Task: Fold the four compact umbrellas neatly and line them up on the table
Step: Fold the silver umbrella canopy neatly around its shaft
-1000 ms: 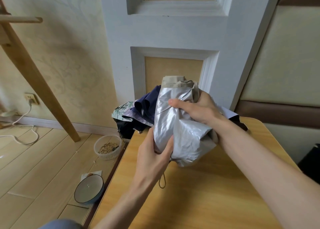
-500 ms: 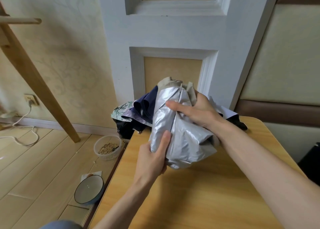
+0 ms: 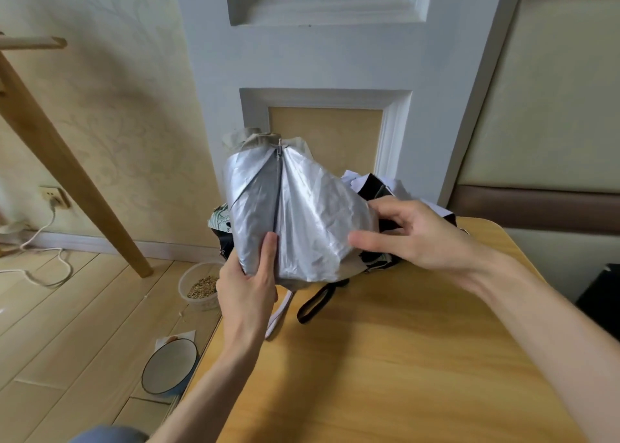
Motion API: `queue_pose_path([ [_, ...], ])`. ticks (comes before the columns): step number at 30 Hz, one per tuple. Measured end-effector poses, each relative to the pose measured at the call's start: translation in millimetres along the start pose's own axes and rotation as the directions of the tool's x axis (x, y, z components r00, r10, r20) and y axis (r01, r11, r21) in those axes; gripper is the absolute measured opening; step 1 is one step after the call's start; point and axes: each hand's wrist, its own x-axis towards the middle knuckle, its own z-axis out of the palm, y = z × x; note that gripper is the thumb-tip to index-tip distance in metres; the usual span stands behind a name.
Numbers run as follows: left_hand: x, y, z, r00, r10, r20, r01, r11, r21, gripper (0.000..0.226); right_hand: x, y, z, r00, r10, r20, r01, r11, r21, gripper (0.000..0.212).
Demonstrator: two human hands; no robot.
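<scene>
Silver umbrella: we see the silver umbrella [image 3: 302,214] held upright in the air over the far left part of the table [image 3: 402,358]. Its beige top points up, and the canopy is only half gathered, with loose folds spreading to the right.
Left hand: our left hand [image 3: 248,295] grips the lower left part of the canopy. The fingers go behind the fabric and the thumb lies straight up along a dark rib.
Right hand: our right hand [image 3: 419,234] is at the right edge of the canopy. The thumb lies on the front of the fabric and the fingers reach behind the edge, so it pinches one fold lightly.
Other umbrellas: the other umbrellas [image 3: 372,187] lie in a heap at the far edge of the table, behind the silver one. We see black, white and green patterned cloth, but we cannot tell how many there are.
Straps: a black strap [image 3: 315,305] in a loop and a pale strap [image 3: 280,315] lie on the table just below the silver umbrella. We cannot tell which umbrella they belong to.
Floor: on the left are a plastic tub [image 3: 201,285] with grains, a bowl [image 3: 169,365] with a blue rim, a slanted wooden leg [image 3: 67,174] and a white cable [image 3: 50,264].
</scene>
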Motion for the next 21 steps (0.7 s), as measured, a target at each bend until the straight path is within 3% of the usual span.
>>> queue_pose_path([
  [3, 0.5, -1.0, 0.3, 1.0, -0.007, -0.01, 0.007, 1.0, 0.023, 0.045, -3.0, 5.6, -17.9, 0.994, 0.075, 0.084, -0.053, 0.97, -0.237, 0.031],
  [10, 8.1, 1.2, 1.1, 0.999, 0.007, 0.042, -0.009, 0.999, 0.048, 0.052, -7.5, 3.8, -63.8, 0.99, -0.083, -0.11, 0.043, 0.944, -0.327, 0.026],
  [14, 0.8, -2.6, 6.1, 1.0, -0.02, 0.019, 0.02, 1.0, 0.006, 0.054, -13.0, 11.8, -34.7, 0.974, 0.082, -0.212, -0.061, 0.993, 0.105, 0.043],
  [17, -2.8, -5.2, 8.3, 0.998, -0.07, -0.009, 0.069, 0.996, -0.048, 0.054, -13.6, 20.5, -1.9, 0.93, 0.351, -0.11, -0.238, 0.802, 0.548, 0.078],
  [19, -4.1, -7.1, 9.4, 0.996, -0.086, -0.018, 0.085, 0.993, -0.076, 0.054, -12.1, 25.8, 15.6, 0.901, 0.43, -0.051, -0.302, 0.71, 0.636, 0.067],
  [21, -4.1, -9.8, 9.3, 0.998, -0.069, -0.006, 0.069, 0.995, -0.068, 0.05, -8.3, 27.1, 26.9, 0.891, 0.431, -0.14, -0.26, 0.74, 0.62, 0.039],
])
